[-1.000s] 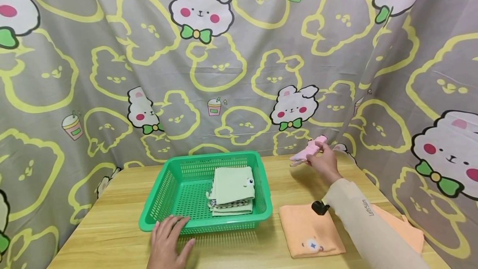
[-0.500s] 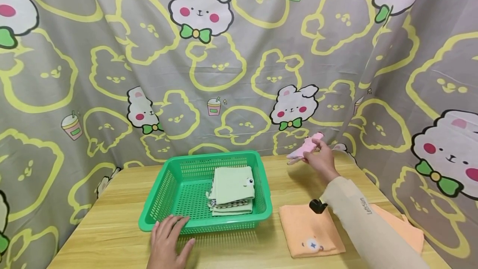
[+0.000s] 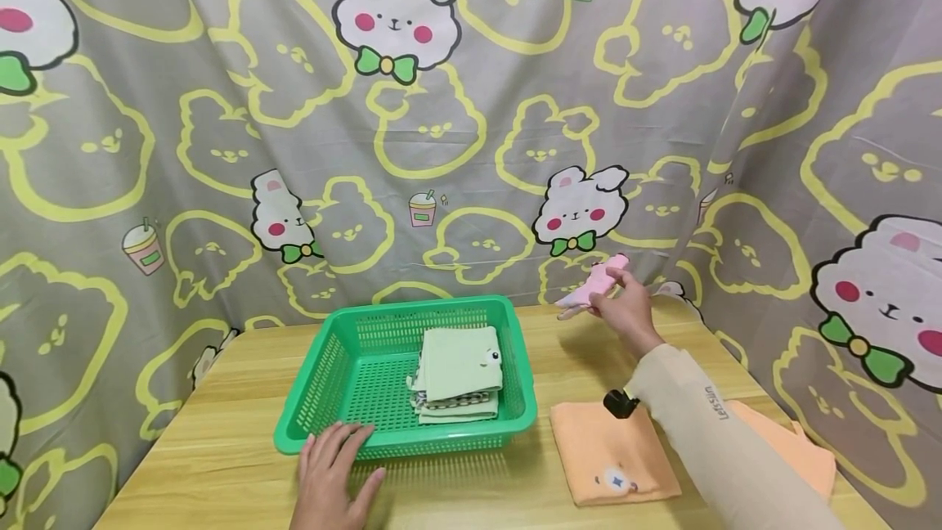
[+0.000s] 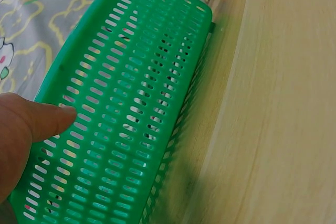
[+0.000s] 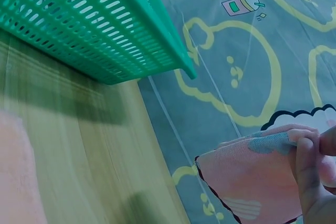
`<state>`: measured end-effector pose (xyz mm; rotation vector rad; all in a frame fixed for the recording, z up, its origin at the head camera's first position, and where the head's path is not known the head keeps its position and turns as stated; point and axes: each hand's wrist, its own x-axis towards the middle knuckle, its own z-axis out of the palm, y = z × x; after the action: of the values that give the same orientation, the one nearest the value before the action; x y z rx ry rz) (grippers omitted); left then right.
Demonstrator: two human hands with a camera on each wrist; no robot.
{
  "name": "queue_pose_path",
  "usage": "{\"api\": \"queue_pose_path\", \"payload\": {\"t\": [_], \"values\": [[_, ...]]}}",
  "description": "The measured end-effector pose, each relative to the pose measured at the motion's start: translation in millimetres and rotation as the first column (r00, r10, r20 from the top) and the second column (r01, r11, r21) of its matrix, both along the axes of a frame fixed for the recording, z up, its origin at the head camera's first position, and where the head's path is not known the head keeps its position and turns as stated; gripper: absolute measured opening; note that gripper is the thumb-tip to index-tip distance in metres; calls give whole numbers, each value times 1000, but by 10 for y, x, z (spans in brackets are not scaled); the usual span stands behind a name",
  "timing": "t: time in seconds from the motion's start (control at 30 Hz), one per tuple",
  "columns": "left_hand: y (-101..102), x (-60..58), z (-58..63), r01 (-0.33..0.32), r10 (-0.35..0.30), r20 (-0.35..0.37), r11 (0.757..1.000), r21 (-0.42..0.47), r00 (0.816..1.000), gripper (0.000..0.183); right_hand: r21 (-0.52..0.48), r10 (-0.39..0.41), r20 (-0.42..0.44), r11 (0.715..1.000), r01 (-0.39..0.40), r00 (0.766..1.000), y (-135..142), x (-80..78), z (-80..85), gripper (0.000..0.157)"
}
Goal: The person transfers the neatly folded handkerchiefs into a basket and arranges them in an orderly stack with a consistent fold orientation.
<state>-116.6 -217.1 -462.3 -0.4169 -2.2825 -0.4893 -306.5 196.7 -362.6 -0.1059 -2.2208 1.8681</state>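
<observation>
My right hand [image 3: 627,309] pinches a folded pink towel [image 3: 599,280] near the back of the table, raised above its top. In the right wrist view the pink towel [image 5: 257,174] shows a blue patch and dark edging, with thumb and fingers at its upper edge. A green plastic basket [image 3: 334,309] stands left of it. Inside, on its right side, lies a stack of folded towels, a pale green towel [image 3: 458,362] with an animal face on top. My left hand [image 3: 331,473] rests relaxed on the basket's front rim, its thumb [image 4: 55,119] in front of the slotted wall.
A folded orange towel [image 3: 611,452] with an animal face lies on the wooden table [image 3: 191,432], right of the basket. Another orange towel [image 3: 791,448] is partly hidden under the right sleeve [image 3: 706,415]. A printed grey curtain [image 3: 471,137] hangs behind the table.
My right hand has moved a little left and upward with the pink towel. The left hand, basket and orange towels have not visibly moved.
</observation>
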Motion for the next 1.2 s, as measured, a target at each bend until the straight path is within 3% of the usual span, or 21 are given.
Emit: {"api": "queue_pose_path", "payload": {"t": [0.8,1.2], "values": [[-3,9,-19,-7,7,7,1000,-5,1000,56,-15,10,27,1000,-9,1000,-141,0,77,67],[-2,-14,-16,-9,9,-1,1000,-4,1000,56,-30,25,-4,999,-25,1000,-213,-6,146,66]]}}
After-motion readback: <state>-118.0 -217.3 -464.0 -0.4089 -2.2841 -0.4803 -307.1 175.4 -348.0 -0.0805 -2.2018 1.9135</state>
